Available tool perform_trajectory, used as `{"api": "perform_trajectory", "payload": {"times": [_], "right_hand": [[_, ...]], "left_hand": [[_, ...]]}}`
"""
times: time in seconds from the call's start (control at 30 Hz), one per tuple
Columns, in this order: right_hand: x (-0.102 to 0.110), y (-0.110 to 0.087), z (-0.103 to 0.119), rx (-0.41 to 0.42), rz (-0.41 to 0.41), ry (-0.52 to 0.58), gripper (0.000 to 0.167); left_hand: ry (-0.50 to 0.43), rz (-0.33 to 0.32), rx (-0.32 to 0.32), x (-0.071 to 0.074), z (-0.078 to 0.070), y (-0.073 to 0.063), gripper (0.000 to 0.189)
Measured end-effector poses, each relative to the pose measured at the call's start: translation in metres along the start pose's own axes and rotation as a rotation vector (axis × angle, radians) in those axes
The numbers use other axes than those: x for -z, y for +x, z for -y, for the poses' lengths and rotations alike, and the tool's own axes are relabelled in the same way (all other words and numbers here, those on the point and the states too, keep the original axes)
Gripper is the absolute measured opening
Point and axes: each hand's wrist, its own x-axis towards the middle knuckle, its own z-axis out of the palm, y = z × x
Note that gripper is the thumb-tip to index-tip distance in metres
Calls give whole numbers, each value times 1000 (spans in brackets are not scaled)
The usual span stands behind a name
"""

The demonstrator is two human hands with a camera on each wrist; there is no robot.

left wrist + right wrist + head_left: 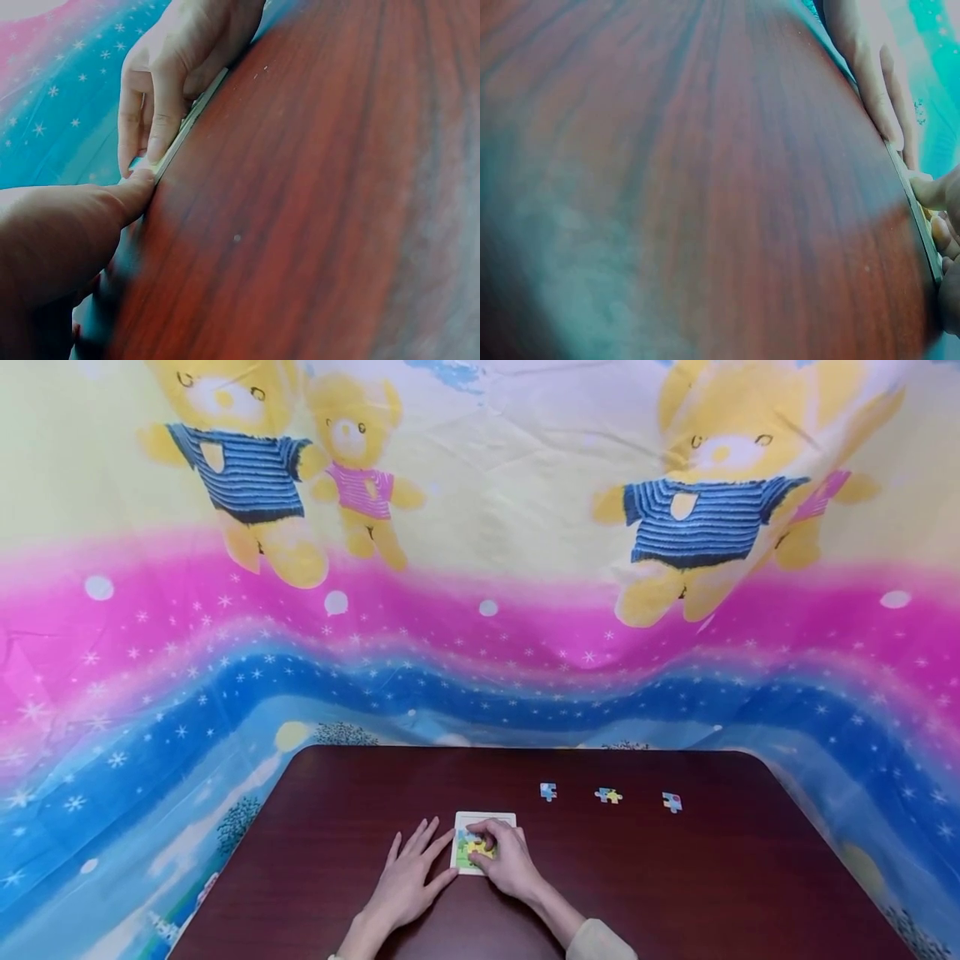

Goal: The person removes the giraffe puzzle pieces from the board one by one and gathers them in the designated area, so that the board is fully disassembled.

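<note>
A small white-framed jigsaw board point(486, 816) with a green, blue and yellow picture lies on the table. My left hand point(406, 883) is spread flat beside it, its index finger and thumb touching the left edge. My right hand point(512, 866) bends over the board from the right, thumb and fingers curled down onto a yellow puzzle piece point(480, 846) that they partly cover. In the left wrist view, the right fingertips and left thumb point(135, 196) meet close together at the board's edge. The right wrist view catches the left fingers point(881, 112) at the board's far end.
Three loose puzzle pieces lie in a row farther back on the right: a blue one point(548, 792), a blue-and-yellow one point(609, 795) and one with a red spot point(672, 802). The dark wooden table point(675, 877) ends at a bear-printed cloth point(480, 635).
</note>
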Motion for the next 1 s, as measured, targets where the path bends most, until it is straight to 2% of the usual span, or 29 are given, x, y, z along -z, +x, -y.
{"api": "perform_trajectory", "payload": {"times": [0.13,0.37,0.63,0.87,1.0], "right_hand": [[0,0,0,40,-13,-4,31],[-1,-4,-3,87,-10,-8,30],[4,-1,0,30,10,-16,35],[1,-3,-2,71,-1,-30,35],[-1,-5,-2,111,-32,-19,33]], "left_hand": [[-4,-18,-8,2,-2,1,58],[-2,52,45,1,-3,-1,60],[-4,-20,-2,-3,-1,2,59],[6,35,38,-1,-2,1,60],[13,-9,14,-2,-2,0,59]]}}
